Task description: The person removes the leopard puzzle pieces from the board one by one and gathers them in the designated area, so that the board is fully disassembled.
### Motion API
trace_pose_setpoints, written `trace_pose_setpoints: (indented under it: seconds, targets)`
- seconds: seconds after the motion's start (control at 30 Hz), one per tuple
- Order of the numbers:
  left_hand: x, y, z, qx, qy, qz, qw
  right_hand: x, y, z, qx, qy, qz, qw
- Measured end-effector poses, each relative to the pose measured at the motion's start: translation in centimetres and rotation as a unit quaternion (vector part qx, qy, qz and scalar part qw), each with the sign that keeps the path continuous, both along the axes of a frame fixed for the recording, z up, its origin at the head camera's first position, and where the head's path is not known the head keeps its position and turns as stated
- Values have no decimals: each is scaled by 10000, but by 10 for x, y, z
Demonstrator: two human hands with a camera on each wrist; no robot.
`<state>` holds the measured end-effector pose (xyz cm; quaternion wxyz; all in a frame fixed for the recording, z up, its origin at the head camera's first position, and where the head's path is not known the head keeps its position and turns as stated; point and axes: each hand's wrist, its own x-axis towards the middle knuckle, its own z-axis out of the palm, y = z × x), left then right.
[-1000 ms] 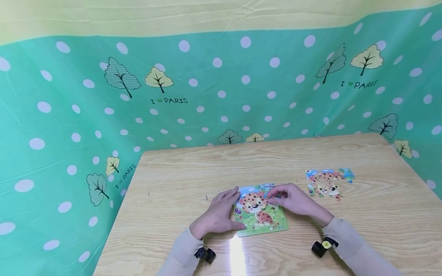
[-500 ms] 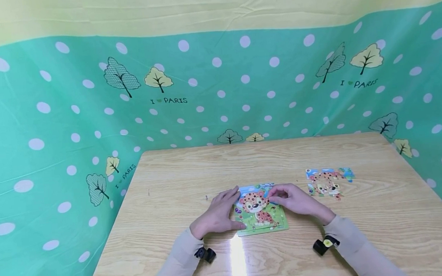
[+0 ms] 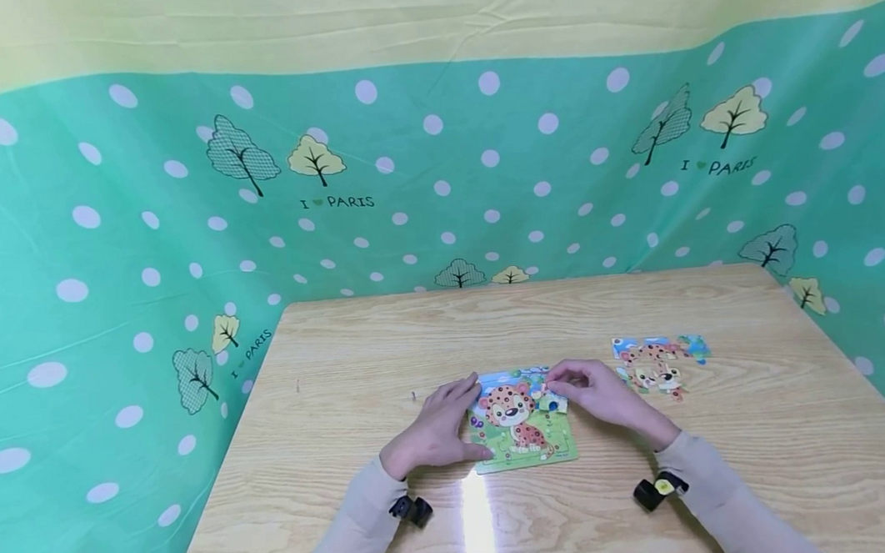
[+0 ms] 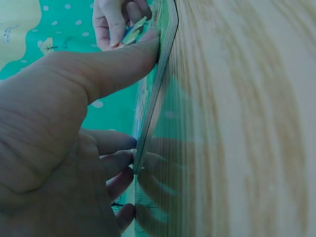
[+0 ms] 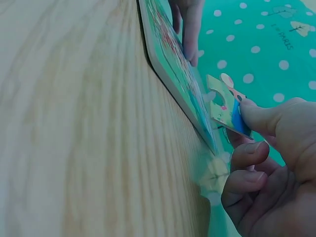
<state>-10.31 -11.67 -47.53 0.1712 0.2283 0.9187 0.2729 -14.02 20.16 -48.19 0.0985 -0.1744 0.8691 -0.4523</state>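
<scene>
A leopard picture puzzle board (image 3: 522,435) lies flat on the table. My left hand (image 3: 443,423) rests along its left side, fingers extended and thumb on the front corner; the left wrist view shows that thumb (image 4: 113,69) lying over the board's edge. Over the board's right part, my right hand (image 3: 594,390) pinches a jigsaw piece (image 3: 552,402) between thumb and fingers. In the right wrist view this puzzle piece (image 5: 224,101) is tilted, apart from the board, with green, blue and spotted printing. Its held end is hidden by the thumb.
Several joined jigsaw pieces (image 3: 650,374) with a leopard face lie on the table (image 3: 356,339) right of the board. One bluish piece (image 3: 694,348) sits at their upper right. A green dotted curtain (image 3: 437,168) hangs behind the table.
My right hand has drawn slightly right and away from the leopard's head, and the piece it pinches now shows. The left hand stays put on the board.
</scene>
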Motion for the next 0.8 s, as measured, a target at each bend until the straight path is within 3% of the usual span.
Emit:
trace_pose_setpoints:
  seconds: [0.43, 0.8]
  targets:
    - [0, -1, -2, 42, -62, -15, 10000, -4, 27, -2, 176, 82, -352, 9992]
    - [0, -2, -2, 56, -81, -27, 9999, -6, 56, 7, 512, 240, -664, 9962]
